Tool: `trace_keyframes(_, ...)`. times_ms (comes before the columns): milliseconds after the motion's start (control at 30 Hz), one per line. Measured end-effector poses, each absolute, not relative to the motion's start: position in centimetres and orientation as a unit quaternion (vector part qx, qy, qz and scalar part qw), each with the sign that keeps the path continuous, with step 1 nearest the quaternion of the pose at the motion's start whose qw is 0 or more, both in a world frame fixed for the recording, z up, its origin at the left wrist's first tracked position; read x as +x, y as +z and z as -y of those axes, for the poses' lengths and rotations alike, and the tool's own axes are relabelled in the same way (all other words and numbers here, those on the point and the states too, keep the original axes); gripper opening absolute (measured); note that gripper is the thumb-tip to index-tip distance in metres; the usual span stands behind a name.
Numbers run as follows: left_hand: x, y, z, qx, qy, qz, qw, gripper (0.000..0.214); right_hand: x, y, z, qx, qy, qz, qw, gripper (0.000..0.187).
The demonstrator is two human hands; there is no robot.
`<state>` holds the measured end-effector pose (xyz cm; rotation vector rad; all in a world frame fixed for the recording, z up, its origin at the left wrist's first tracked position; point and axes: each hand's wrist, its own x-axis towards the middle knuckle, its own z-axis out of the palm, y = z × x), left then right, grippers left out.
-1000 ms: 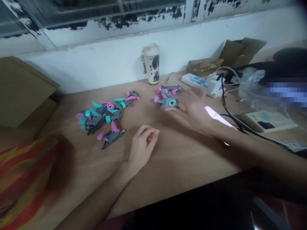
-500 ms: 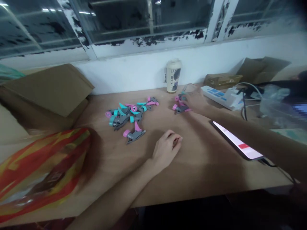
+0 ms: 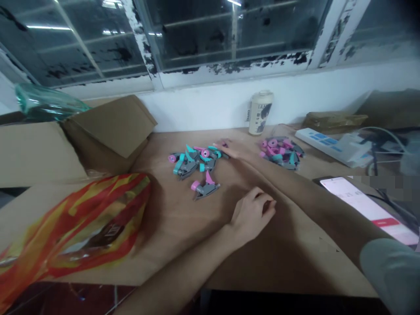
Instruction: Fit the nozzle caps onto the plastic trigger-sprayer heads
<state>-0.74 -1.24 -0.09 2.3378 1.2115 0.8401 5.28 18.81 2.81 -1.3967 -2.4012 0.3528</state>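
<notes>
My left hand [image 3: 254, 214] rests on the table with its fingers curled toward the thumb, and nothing shows in it. My right hand [image 3: 231, 149] reaches to the right end of a pile of trigger spray heads [image 3: 188, 164], which are grey with teal and pink parts. Its fingers close over a pink-and-grey spray head [image 3: 225, 143], mostly hidden beneath them. One spray head with a pink collar and trigger [image 3: 207, 189] lies apart, in front of the pile. To the right, beyond my right forearm, is a second heap of spray heads [image 3: 282, 152].
A paper cup [image 3: 260, 113] stands by the wall. At right are a power strip [image 3: 323, 142] and a lit phone [image 3: 367, 210]. An open cardboard box [image 3: 111, 127] and a red-and-yellow plastic bag [image 3: 127, 218] occupy the left side of the wooden table [image 3: 177, 227].
My right hand has moved left from the right heap to the left pile, uncovering the right heap. My left hand keeps its curled pose. The view has shifted left.
</notes>
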Motion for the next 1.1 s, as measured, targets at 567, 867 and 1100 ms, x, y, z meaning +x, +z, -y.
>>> trace_keyframes(567,-0.6,-0.5,1.4,0.854,0.262,-0.409,0.184,0.022,4.7,3.3,-9.9,-0.419,0.161,0.876,0.178,0.087)
trace_keyframes(867,-0.6,-1.1,1.8,0.837,0.246,-0.441,0.211,0.027,1.0,4.0,-5.0,-0.232,-0.043,0.951,0.201,0.078)
trace_keyframes(1100,-0.6,-1.9,1.9,0.837,0.262,-0.425,0.225,0.032,-1.1,2.3,-4.8,-0.267,-0.105,0.948,0.139,0.068)
